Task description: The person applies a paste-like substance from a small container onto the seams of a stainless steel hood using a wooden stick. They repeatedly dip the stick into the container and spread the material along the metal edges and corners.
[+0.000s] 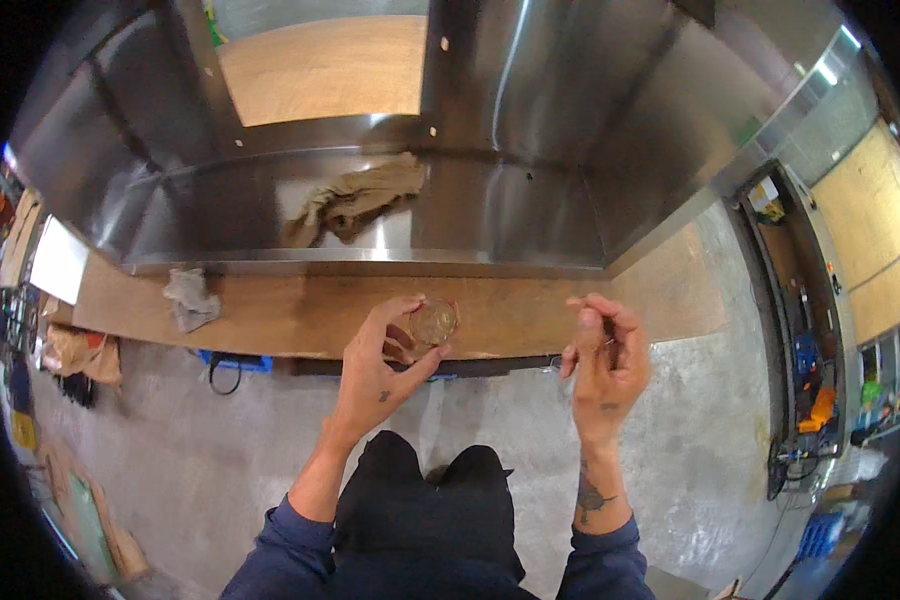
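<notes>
Grey rag [191, 299] on wooden bench [530, 322], toward left end; crumpled brown bag [80, 355] nearby; over right, dark rack [796, 262], orange item [822, 408] low inside

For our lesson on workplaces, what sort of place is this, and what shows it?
Probably a workshop: a large shiny metal casing sits on a wooden worktop, a rag lies inside it, and the grey floor looks like concrete.

No legible text, numbers or signs in the head view; white-and-yellow label-like patch [766, 192] on the dark-framed rack [788, 265] at right too small and blurred to read; same for red patch [95, 340] on brown bag-like item [75, 354] at left
</notes>
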A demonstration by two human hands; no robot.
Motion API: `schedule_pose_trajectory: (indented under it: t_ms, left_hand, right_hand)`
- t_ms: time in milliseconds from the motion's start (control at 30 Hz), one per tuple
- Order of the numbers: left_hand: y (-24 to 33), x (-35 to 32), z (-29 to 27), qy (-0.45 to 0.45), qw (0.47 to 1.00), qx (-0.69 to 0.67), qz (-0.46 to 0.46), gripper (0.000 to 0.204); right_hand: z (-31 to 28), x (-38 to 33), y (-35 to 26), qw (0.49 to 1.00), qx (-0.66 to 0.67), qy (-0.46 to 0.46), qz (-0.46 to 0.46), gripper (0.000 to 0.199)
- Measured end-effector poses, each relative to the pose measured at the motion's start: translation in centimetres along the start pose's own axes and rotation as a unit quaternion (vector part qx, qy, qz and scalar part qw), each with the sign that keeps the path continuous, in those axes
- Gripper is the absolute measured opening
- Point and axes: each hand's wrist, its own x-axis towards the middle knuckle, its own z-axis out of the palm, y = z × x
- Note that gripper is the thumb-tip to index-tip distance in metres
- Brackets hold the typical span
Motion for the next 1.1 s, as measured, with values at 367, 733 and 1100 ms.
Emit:
schedule_pose_trajectory:
  t_ms: [367,733,1100]
  left_hand:
    - [23.8,-2.8,-17.1,0.114,0.987,0.028,-0.107,0.066]
    - [25.3,-6.8,-33.6,0.218,0.962,0.158,-0.039,0.068]
    - [20.7,-9.4,-46.2,0.215,0.954,0.208,-0.033,0.068]
  right_hand:
    - [9.4,0.3,-23.1,0.962,0.158,-0.210,0.070,0.020]
    - [24.9,-2.9,-33.5,0.868,-0.097,-0.387,-0.297,0.034]
    - [38.7,-8.2,-35.8,0.843,-0.040,-0.488,-0.224,0.023]
